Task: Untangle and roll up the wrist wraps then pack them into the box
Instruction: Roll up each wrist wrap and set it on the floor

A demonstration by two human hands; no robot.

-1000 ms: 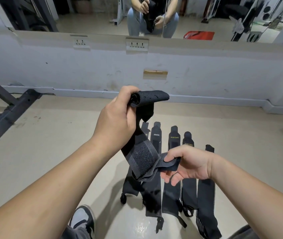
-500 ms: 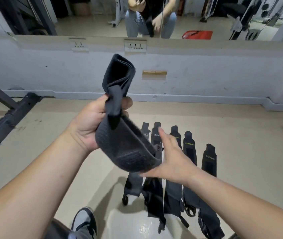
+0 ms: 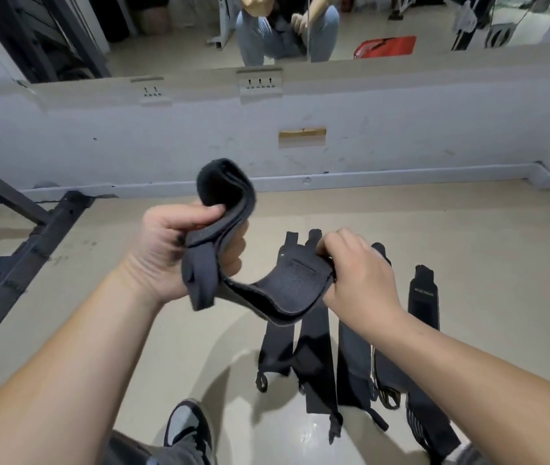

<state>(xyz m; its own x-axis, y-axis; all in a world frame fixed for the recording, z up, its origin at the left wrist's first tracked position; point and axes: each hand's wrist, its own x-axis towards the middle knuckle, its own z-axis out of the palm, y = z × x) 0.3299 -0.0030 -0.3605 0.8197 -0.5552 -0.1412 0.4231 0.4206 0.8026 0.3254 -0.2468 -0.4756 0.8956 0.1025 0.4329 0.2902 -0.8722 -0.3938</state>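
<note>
Step in hand: untangling and rolling one wrist wrap (image 3: 287,290). The wrap is held in the air above the floor (image 3: 468,246), spanning both hands.

Hand state:
- The left hand (image 3: 166,253) is closed around the bunched, looped part of the wrap. A fold of the band stands up above the thumb and a short tail hangs below the palm.
- The right hand (image 3: 360,276) pinches the opposite end, the wide panel with the stitched hook-and-loop patch, with fingers curled over its far edge.

The band sags in a curve between the two grips and is not yet a tight roll.

Next move, as judged: straighten the band so that no twist remains, then wind it from one end under light tension. Keep the edges aligned so the fastening patch ends on the outside to lock the roll.

The laid-out wraps (image 3: 350,364) lie flat on the floor in a row, side by side under the right forearm, still unrolled.

Containers: no box is in view, so its position and contents cannot be told. Packing appears not yet started.
</note>
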